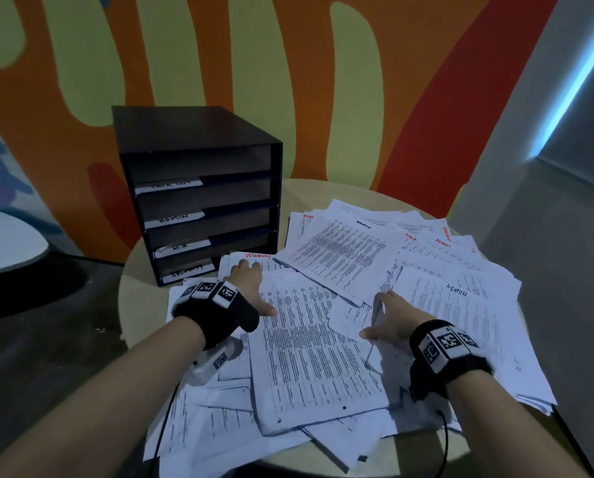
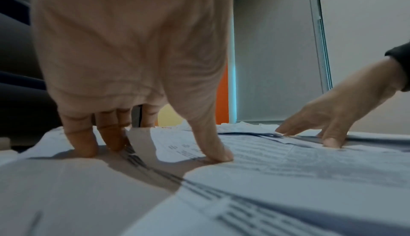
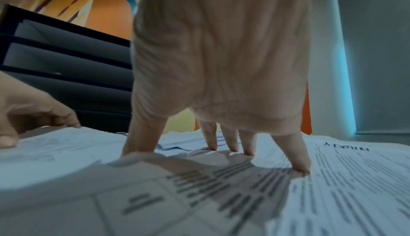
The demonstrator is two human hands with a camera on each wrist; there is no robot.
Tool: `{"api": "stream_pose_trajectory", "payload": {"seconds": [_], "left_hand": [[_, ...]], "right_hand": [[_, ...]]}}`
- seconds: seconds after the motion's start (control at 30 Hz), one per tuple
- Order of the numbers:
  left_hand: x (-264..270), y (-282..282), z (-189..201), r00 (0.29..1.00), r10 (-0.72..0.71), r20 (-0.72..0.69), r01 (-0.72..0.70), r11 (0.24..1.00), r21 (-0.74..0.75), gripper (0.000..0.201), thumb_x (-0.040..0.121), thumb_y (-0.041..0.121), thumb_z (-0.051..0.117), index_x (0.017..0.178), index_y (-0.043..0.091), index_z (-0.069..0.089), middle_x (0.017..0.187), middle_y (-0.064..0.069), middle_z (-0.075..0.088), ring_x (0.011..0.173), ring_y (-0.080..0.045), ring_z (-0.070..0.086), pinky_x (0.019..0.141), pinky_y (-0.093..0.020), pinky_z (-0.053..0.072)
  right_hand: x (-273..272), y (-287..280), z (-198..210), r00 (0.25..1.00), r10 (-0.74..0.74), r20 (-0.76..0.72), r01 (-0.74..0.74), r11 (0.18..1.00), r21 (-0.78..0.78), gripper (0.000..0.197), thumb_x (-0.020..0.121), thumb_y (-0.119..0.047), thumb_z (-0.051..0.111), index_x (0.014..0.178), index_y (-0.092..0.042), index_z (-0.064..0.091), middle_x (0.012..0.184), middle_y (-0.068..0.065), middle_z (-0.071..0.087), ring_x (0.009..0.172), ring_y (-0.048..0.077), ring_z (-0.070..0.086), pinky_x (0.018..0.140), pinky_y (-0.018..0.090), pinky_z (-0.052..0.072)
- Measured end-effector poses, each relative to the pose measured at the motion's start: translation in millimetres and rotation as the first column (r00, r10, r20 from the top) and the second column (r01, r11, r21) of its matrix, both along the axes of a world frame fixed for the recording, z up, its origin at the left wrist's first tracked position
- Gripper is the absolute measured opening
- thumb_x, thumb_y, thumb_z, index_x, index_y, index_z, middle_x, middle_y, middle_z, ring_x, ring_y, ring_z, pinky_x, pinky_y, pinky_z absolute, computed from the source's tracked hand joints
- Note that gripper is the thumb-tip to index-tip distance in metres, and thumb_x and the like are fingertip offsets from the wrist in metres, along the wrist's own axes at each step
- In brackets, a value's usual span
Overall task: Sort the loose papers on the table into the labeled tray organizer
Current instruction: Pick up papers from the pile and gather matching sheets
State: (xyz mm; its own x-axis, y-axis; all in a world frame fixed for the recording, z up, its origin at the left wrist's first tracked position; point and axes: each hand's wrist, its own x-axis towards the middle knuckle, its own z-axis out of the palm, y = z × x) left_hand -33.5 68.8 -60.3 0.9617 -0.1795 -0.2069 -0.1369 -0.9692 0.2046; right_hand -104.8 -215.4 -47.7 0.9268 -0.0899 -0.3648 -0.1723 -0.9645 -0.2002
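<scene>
Printed papers (image 1: 309,346) lie loose and overlapping over most of the round table. Some carry a handwritten ADMIN heading (image 1: 457,291), others red headings (image 1: 257,256). The black tray organizer (image 1: 199,191) stands at the back left, with several slots and white labels, one reading ADMIN (image 1: 173,219). My left hand (image 1: 254,288) presses spread, straight fingers on the sheets just in front of the organizer; its fingertips (image 2: 82,150) touch paper. My right hand (image 1: 378,317) rests spread on sheets to the right. Its fingertips (image 3: 300,169) are down, and its thumb is tucked behind a raised paper edge (image 3: 137,160).
The light wooden table (image 1: 299,191) sits against an orange and green wall. A grey wall with a blue light strip (image 1: 571,88) is close on the right. A white tabletop (image 1: 6,243) is at far left. Some sheets overhang the table's near edge (image 1: 219,453).
</scene>
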Motion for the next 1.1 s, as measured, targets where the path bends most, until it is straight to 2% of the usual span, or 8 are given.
{"api": "stream_pose_trajectory", "payload": {"seconds": [0.3, 0.4, 0.47, 0.57, 0.73, 0.83, 0.9, 1.1], "left_hand": [[9.3, -0.7, 4.2, 0.971, 0.155, 0.181, -0.102, 0.958, -0.269, 0.058, 0.079, -0.008, 0.061, 0.131, 0.005, 0.039, 0.132, -0.020, 0.039, 0.103, -0.037, 0.056, 0.077, -0.036, 0.049], [13.7, 5.1, -1.8, 0.956, 0.252, 0.151, -0.139, 0.840, -0.524, 0.033, 0.075, -0.008, 0.063, 0.102, 0.009, 0.054, 0.091, -0.015, 0.059, 0.075, -0.032, 0.062, 0.056, -0.031, 0.045], [12.9, 8.6, -6.1, 0.970, 0.225, 0.087, -0.123, 0.771, -0.625, 0.025, 0.072, -0.002, 0.068, 0.070, 0.011, 0.048, 0.062, -0.009, 0.047, 0.054, -0.023, 0.048, 0.052, -0.026, 0.035], [10.0, 8.1, -7.3, 0.985, 0.162, 0.063, -0.088, 0.776, -0.624, 0.046, 0.078, 0.001, 0.068, 0.059, 0.016, 0.028, 0.058, -0.004, 0.026, 0.054, -0.016, 0.030, 0.053, -0.026, 0.022], [-1.4, 4.7, 34.7, 0.860, 0.331, 0.388, 0.084, 0.657, -0.749, 0.043, 0.081, -0.005, 0.051, 0.062, 0.020, 0.022, 0.064, -0.003, 0.017, 0.061, -0.018, 0.014, 0.061, -0.032, 0.017], [-8.7, 13.8, 80.4, 0.806, 0.402, 0.434, 0.197, 0.509, -0.838, 0.019, 0.090, 0.000, 0.057, 0.083, 0.014, 0.068, 0.078, -0.003, 0.062, 0.069, -0.015, 0.054, 0.072, -0.028, 0.046], [-15.8, 20.9, 111.7, 0.797, 0.423, 0.430, 0.269, 0.388, -0.881, 0.021, 0.091, 0.003, 0.061, 0.111, 0.002, 0.068, 0.108, -0.003, 0.069, 0.097, -0.018, 0.066, 0.094, -0.035, 0.052], [-27.4, 21.7, 157.7, 0.807, 0.363, 0.466, 0.438, 0.163, -0.884, 0.020, 0.091, -0.002, 0.061, 0.109, 0.002, 0.068, 0.104, -0.013, 0.071, 0.099, -0.021, 0.068, 0.088, -0.031, 0.056]], "right_hand": [[-6.4, 4.5, 4.3, 1.000, -0.016, 0.020, 0.016, 1.000, 0.000, 0.091, 0.083, -0.049, 0.068, 0.151, -0.013, 0.020, 0.156, 0.005, 0.022, 0.141, 0.025, 0.028, 0.110, 0.042, 0.034], [-6.8, 5.0, 3.5, 1.000, -0.019, 0.017, 0.019, 1.000, 0.002, 0.091, 0.083, -0.049, 0.069, 0.151, -0.013, 0.020, 0.157, 0.005, 0.020, 0.142, 0.025, 0.026, 0.111, 0.044, 0.033], [-6.6, 4.7, 2.4, 1.000, -0.014, 0.012, 0.014, 1.000, -0.003, 0.093, 0.083, -0.050, 0.068, 0.152, -0.013, 0.018, 0.159, 0.005, 0.017, 0.144, 0.024, 0.022, 0.113, 0.045, 0.031], [-6.6, 3.9, 2.7, 1.000, -0.013, 0.006, 0.013, 1.000, 0.001, 0.096, 0.082, -0.052, 0.069, 0.152, -0.013, 0.016, 0.159, 0.006, 0.016, 0.145, 0.024, 0.021, 0.114, 0.046, 0.030], [-6.0, 2.9, 1.4, 0.995, -0.088, 0.040, 0.081, 0.985, 0.150, 0.104, 0.074, -0.064, 0.069, 0.150, -0.010, 0.022, 0.154, 0.010, 0.026, 0.139, 0.027, 0.031, 0.109, 0.043, 0.035], [-8.4, 8.1, 7.5, 0.960, -0.256, 0.113, 0.154, 0.820, 0.551, 0.115, 0.072, -0.059, 0.074, 0.155, -0.015, 0.009, 0.161, 0.007, 0.018, 0.143, 0.026, 0.028, 0.102, 0.033, 0.037], [-9.0, 16.8, 15.3, 0.925, -0.331, 0.187, 0.107, 0.698, 0.708, 0.117, 0.069, -0.060, 0.074, 0.156, -0.023, 0.006, 0.162, 0.002, 0.014, 0.145, 0.022, 0.024, 0.108, 0.037, 0.032], [-10.1, 41.5, 46.0, 0.883, -0.401, 0.245, -0.088, 0.371, 0.924, 0.109, 0.061, -0.059, 0.075, 0.152, -0.025, 0.026, 0.142, -0.002, 0.045, 0.131, 0.016, 0.045, 0.108, 0.039, 0.038]]}}
